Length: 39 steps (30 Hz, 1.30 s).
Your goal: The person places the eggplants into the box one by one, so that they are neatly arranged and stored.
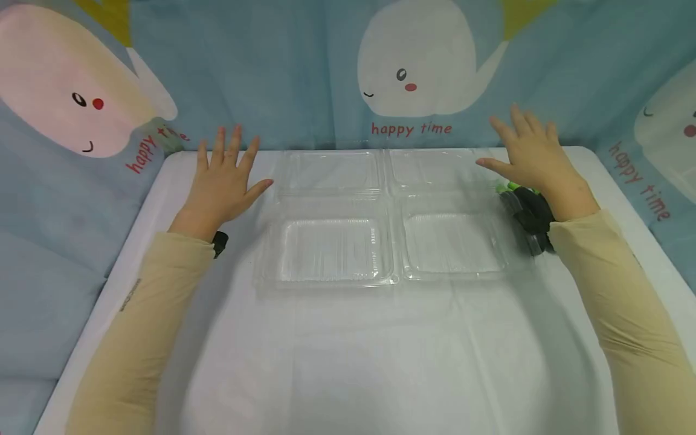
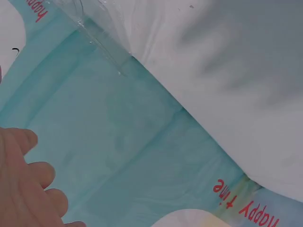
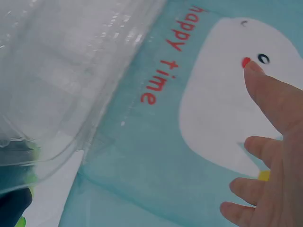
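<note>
Two clear plastic clamshell containers lie opened side by side on the white table, lids toward the back. The left container [image 1: 328, 251] is nearest my left hand [image 1: 217, 184], which hovers left of it with fingers spread and nothing held. Over the back right of the table is my right hand [image 1: 535, 151], also spread and holding nothing, near the lid of the right container [image 1: 454, 244]. In the left wrist view my left hand [image 2: 28, 189] shows only partly. The right wrist view has my right hand [image 3: 270, 156] apart from the clear lid [image 3: 71, 71].
Beneath the right wrist, dark objects with bright green parts [image 1: 527, 214] sit beside the right container, partly covered by the arm and clear plastic. A blue curtain [image 1: 272, 72] with whale prints hangs behind the table [image 1: 348, 362].
</note>
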Each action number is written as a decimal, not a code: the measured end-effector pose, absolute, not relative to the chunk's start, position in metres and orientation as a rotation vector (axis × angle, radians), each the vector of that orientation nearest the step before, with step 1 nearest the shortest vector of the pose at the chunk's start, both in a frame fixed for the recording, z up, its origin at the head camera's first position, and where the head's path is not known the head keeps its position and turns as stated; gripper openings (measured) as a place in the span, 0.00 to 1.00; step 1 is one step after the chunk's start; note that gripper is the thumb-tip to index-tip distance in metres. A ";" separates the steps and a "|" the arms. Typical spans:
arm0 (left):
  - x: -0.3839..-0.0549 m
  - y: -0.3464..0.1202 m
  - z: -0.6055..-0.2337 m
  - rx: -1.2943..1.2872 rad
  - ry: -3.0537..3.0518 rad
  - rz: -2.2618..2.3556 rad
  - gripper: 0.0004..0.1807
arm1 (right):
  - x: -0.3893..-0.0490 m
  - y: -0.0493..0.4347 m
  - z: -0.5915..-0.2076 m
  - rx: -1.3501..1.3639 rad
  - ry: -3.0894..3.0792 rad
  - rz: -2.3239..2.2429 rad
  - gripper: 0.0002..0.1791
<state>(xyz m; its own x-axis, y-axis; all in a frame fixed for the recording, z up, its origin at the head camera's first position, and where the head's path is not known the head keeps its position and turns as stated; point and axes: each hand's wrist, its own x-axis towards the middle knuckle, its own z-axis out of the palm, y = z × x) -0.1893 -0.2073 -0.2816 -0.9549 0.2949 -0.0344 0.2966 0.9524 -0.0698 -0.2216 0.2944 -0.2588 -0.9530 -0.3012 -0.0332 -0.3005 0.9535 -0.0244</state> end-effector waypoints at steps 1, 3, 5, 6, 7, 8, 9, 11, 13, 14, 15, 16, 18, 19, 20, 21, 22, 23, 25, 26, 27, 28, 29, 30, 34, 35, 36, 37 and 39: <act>-0.187 -0.208 -0.282 0.468 3.084 -0.106 0.42 | -0.219 0.295 -0.257 -0.470 3.075 -0.045 0.47; -0.181 -0.208 -0.282 0.475 3.095 -0.076 0.42 | -0.214 0.296 -0.255 -0.466 3.094 -0.086 0.46; -0.170 -0.208 -0.281 0.488 3.112 -0.039 0.42 | -0.207 0.299 -0.254 -0.461 3.119 -0.151 0.44; -0.165 -0.208 -0.281 0.497 3.119 -0.019 0.42 | -0.203 0.300 -0.254 -0.461 3.133 -0.186 0.43; -0.158 -0.209 -0.282 0.508 3.127 0.004 0.41 | -0.199 0.303 -0.254 -0.457 3.143 -0.225 0.42; -0.152 -0.209 -0.283 0.519 3.134 0.029 0.41 | -0.195 0.305 -0.255 -0.450 3.153 -0.261 0.41; -0.146 -0.209 -0.285 0.529 3.139 0.054 0.41 | -0.190 0.308 -0.255 -0.441 3.163 -0.294 0.41; -0.135 -0.210 -0.288 0.550 3.152 0.102 0.40 | -0.180 0.315 -0.256 -0.419 3.189 -0.356 0.39; -0.125 -0.211 -0.294 0.573 3.161 0.155 0.40 | -0.170 0.322 -0.256 -0.380 3.207 -0.409 0.39; -0.120 -0.211 -0.297 0.588 3.163 0.181 0.40 | -0.165 0.325 -0.256 -0.361 3.216 -0.433 0.38; -0.115 -0.211 -0.299 0.601 3.163 0.210 0.40 | -0.160 0.329 -0.256 -0.334 3.219 -0.456 0.38; -0.110 -0.212 -0.302 0.616 3.163 0.231 0.40 | -0.155 0.333 -0.257 -0.306 3.219 -0.485 0.38; -0.100 -0.212 -0.307 0.644 3.162 0.269 0.40 | -0.145 0.339 -0.259 -0.256 3.211 -0.544 0.38; -0.096 -0.213 -0.310 0.654 3.161 0.285 0.40 | -0.140 0.342 -0.261 -0.240 3.208 -0.571 0.38; -0.091 -0.213 -0.312 0.658 3.162 0.292 0.40 | -0.135 0.345 -0.263 -0.222 3.205 -0.598 0.37; -0.086 -0.215 -0.314 0.650 3.167 0.302 0.39 | -0.133 0.347 -0.265 -0.214 3.202 -0.623 0.37; -0.080 -0.216 -0.315 0.639 3.173 0.305 0.39 | -0.131 0.348 -0.267 -0.213 3.207 -0.643 0.37; -0.075 -0.218 -0.317 0.626 3.179 0.309 0.39 | -0.130 0.349 -0.268 -0.205 3.212 -0.654 0.36; -0.065 -0.222 -0.320 0.598 3.184 0.327 0.38 | -0.130 0.349 -0.271 -0.188 3.224 -0.668 0.35; -0.061 -0.224 -0.322 0.586 3.186 0.340 0.38 | -0.130 0.348 -0.272 -0.168 3.226 -0.672 0.34; -0.057 -0.226 -0.323 0.577 3.190 0.355 0.37 | -0.130 0.348 -0.273 -0.144 3.227 -0.676 0.34; -0.052 -0.228 -0.325 0.566 3.191 0.364 0.36 | -0.130 0.347 -0.275 -0.121 3.225 -0.682 0.34; -0.049 -0.230 -0.327 0.560 3.195 0.378 0.36 | -0.130 0.347 -0.277 -0.100 3.222 -0.695 0.34; -0.045 -0.231 -0.328 0.555 3.197 0.393 0.35 | -0.129 0.348 -0.279 -0.083 3.221 -0.716 0.33; -0.037 -0.231 -0.333 0.563 3.220 0.435 0.32 | -0.127 0.354 -0.289 0.004 3.233 -0.764 0.32; -0.036 -0.231 -0.334 0.570 3.224 0.447 0.32 | -0.126 0.357 -0.292 0.023 3.237 -0.776 0.32; -0.034 -0.230 -0.335 0.577 3.223 0.460 0.32 | -0.125 0.360 -0.295 0.048 3.237 -0.788 0.32; -0.033 -0.228 -0.336 0.585 3.222 0.473 0.32 | -0.124 0.363 -0.297 0.070 3.237 -0.789 0.32; -0.031 -0.225 -0.339 0.589 3.210 0.484 0.32 | -0.122 0.371 -0.301 0.106 3.231 -0.798 0.32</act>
<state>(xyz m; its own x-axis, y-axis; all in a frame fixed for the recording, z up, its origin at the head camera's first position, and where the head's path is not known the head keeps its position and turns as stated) -0.0312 -0.2250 -0.3387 -0.9243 0.3219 0.2051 0.3680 0.8941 0.2554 -0.1219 0.3710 -0.3015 -0.9803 0.1059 0.1666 0.0162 0.8842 -0.4669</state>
